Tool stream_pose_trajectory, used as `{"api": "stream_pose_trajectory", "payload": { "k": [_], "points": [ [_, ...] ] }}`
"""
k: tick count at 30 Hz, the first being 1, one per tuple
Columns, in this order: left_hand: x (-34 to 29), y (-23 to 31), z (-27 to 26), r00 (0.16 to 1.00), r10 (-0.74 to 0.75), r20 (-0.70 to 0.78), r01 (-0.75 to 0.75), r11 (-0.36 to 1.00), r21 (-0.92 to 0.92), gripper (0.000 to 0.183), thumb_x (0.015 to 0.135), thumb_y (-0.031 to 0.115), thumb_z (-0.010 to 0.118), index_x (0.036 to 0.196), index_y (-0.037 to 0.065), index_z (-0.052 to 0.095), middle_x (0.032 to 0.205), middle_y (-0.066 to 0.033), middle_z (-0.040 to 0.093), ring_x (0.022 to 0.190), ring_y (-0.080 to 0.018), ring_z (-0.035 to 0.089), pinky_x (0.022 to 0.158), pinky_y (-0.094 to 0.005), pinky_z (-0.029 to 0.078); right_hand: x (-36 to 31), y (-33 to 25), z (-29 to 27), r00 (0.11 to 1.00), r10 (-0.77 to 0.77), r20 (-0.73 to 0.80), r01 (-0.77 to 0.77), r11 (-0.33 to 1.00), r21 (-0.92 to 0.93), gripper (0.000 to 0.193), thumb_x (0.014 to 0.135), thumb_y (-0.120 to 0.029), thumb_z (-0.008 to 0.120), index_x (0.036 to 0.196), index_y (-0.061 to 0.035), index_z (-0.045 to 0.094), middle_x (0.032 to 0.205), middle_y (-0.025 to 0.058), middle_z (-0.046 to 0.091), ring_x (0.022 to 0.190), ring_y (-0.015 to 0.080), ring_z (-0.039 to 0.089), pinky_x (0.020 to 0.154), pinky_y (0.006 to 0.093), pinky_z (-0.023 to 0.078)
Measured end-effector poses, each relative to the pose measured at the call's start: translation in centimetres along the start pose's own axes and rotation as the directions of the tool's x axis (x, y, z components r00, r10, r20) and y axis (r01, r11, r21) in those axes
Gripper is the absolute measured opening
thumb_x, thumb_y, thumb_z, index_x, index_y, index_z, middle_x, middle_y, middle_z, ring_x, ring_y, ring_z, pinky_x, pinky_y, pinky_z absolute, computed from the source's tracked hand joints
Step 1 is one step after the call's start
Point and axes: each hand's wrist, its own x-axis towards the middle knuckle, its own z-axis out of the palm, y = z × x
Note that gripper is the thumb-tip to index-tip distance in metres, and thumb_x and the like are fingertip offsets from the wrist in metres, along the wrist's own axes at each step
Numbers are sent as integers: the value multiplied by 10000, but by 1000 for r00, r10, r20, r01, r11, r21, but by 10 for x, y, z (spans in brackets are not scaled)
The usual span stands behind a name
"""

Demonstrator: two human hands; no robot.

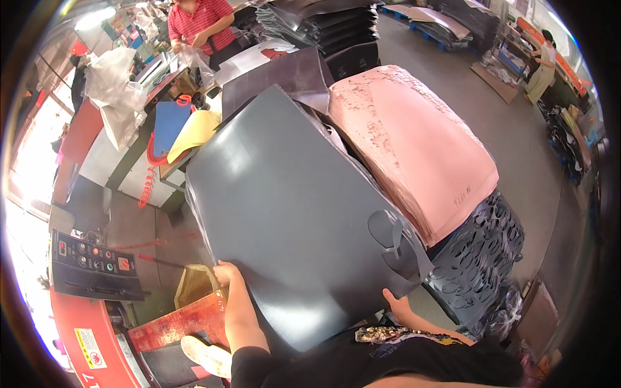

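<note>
A large, smooth dark grey sheet (284,194) spreads in front of me, its near edge bowed down toward my body. My left hand (226,273) is closed on its left edge. At the near right edge my right hand (397,306) grips the same sheet, thumb up, with the other fingers hidden beneath. Rounded cut-outs (386,233) break the sheet near its right corner. Other layers show along its left and right edges, under it.
Pink sheets (433,142) are stacked to the right, above black sheets full of holes (479,258). A control box (97,265) and red machine (81,336) stand at left. One person (202,29) is at the far left, another (542,68) at the far right.
</note>
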Motion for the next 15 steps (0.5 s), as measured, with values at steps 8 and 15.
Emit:
{"api": "stream_pose_trajectory", "payload": {
  "k": [8,15],
  "points": [
    [26,-21,36,974,8,-226,-42,989,-144,400,978,368,492,871,35,685,819,-163,694,731,-395,671,644,-540,527,-18,-29,5,985,-122,118,151,948,-281,456,921,-253,661,1242,38,521,1204,123,588,1089,230,553,937,352,442],
    [57,-32,60,996,48,-73,-61,981,-187,463,991,368,448,881,-13,687,788,-203,693,708,-401,677,649,-526,540,-17,-24,-2,933,-244,264,344,821,-457,480,924,-307,641,1240,33,520,1209,176,588,1106,301,556,949,393,435]
  ]
}}
